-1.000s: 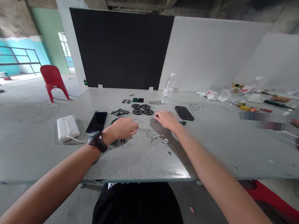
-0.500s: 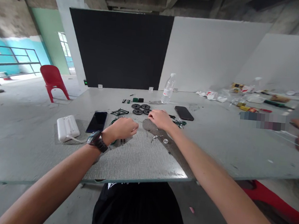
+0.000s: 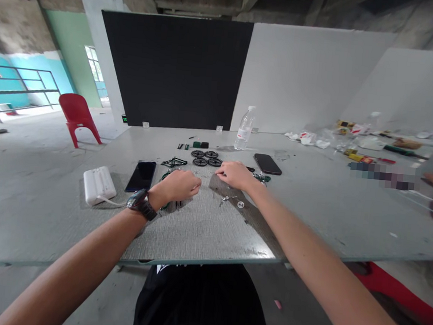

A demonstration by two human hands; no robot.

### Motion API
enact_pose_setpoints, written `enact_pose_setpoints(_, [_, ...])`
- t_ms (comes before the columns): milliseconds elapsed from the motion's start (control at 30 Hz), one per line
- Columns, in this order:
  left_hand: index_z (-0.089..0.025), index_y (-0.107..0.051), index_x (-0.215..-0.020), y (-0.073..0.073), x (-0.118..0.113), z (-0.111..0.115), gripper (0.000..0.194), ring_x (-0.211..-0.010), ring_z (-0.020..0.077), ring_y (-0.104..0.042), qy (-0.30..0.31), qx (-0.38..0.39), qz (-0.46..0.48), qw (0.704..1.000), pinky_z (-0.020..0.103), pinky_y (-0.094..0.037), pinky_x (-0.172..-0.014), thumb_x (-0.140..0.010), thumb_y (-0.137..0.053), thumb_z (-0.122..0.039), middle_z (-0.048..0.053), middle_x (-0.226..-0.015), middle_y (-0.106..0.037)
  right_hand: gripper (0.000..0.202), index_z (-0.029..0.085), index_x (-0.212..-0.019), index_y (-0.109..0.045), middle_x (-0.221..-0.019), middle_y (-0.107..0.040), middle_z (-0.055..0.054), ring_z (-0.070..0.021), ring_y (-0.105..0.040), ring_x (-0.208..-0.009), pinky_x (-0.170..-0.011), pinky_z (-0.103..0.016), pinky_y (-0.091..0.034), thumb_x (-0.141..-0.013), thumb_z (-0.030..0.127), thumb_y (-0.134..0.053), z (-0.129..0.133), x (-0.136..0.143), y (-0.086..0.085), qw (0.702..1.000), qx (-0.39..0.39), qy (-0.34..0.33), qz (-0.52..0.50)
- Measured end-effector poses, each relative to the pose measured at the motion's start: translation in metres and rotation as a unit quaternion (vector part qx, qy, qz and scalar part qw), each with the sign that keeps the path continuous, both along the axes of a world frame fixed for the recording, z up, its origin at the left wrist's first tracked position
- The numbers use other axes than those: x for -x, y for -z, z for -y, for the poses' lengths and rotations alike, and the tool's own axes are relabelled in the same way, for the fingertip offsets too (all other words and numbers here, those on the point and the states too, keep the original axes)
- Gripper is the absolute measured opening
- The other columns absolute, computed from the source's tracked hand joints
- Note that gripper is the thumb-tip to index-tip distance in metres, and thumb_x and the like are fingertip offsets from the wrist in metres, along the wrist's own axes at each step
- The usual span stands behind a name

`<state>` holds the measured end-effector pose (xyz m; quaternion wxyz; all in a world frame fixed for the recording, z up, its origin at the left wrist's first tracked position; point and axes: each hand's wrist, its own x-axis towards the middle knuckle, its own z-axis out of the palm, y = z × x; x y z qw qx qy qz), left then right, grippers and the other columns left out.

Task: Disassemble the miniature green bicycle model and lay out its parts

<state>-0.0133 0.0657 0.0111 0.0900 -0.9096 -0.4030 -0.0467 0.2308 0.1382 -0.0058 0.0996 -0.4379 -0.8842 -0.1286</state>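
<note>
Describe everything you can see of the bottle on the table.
The bottle looks like clear plastic, with a white cap on and a pale label marked in red. It stands upright towards the back of the table, beyond the phone. No hand touches it. How full it is, I cannot tell.

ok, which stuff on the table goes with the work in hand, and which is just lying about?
Likely in the work:
black wheels
black frame
silver pieces
pale ring
green parts beyond the right forearm

Apparently just lying about:
left phone
right phone
white box with cable
clear bottle
</note>
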Motion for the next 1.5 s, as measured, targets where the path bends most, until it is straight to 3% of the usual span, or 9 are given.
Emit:
enact_pose_setpoints(933, [-0.018,-0.069,-0.082,-0.0025,-0.0004,0.0014,0.027,-0.07,0.0169,-0.058,-0.005,0.013,-0.001,1.0,0.029,-0.038,-0.064,-0.093,-0.044,-0.024,0.007,-0.079,-0.065,0.036,0.03,-0.11,-0.078,-0.1,-0.073,-0.008,-0.0227,-0.063,-0.086,-0.074,-0.035,-0.041,-0.093,0.028,-0.045,-0.003,0.0032,0.0062,1.0,-0.001,0.027,-0.008])
enact_pose_setpoints(1300, [-0.018,-0.068,-0.081,-0.0011,-0.0002,0.0016,0.028,-0.067,0.0159,-0.055,-0.004,0.004,-0.003,1.0,0.029,-0.03,-0.057,-0.093,-0.044,-0.024,0.007,-0.077,-0.064,0.037,0.027,-0.111,-0.078,-0.101,-0.072,-0.009,-0.0223,-0.063,-0.086,-0.072,-0.034,-0.039,-0.094,0.028,-0.045,-0.0046,0.003,0.0079,1.0,0.008,0.007,-0.019])
enact_pose_setpoints(1500, [-0.018,-0.07,-0.082,0.0,0.0006,-0.0005,0.029,-0.068,0.0158,-0.055,-0.003,0.007,-0.004,1.0,0.029,-0.033,-0.06,-0.093,-0.044,-0.024,0.007,-0.079,-0.065,0.037,0.028,-0.111,-0.078,-0.102,-0.072,-0.01,-0.0234,-0.062,-0.086,-0.072,-0.035,-0.039,-0.093,0.028,-0.046,-0.0044,0.0027,0.0079,0.999,0.014,0.008,-0.028])
